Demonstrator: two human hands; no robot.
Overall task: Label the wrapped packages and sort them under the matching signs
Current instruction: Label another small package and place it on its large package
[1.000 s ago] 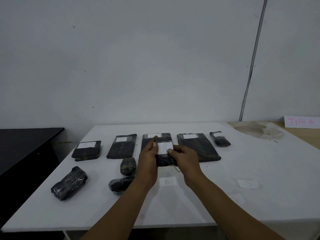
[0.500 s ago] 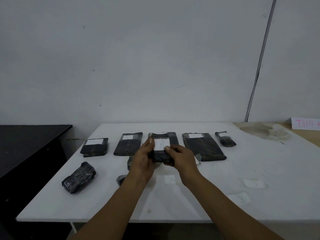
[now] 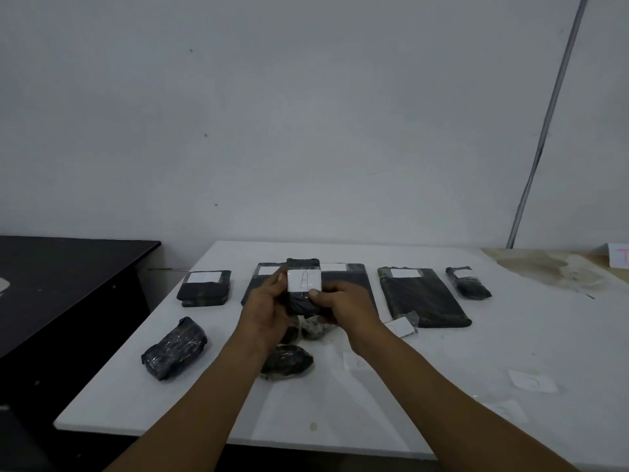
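Above the white table both hands hold one small black wrapped package with a white label marked "A" on its face. My left hand grips its left side. My right hand grips its right side, the thumb just below the label. A row of black labelled packages lies at the back: one at far left, a wide flat one, a small one. Unlabelled black bundles lie nearer: one at left, one under my left forearm.
Loose white paper slips lie on the table at right and beside the flat package. A pink-lettered sign stands at the far right edge. A black table adjoins on the left. The wall runs behind.
Both hands have lifted the package higher and slightly away, with the "A" label facing me. The view has shifted to the left.
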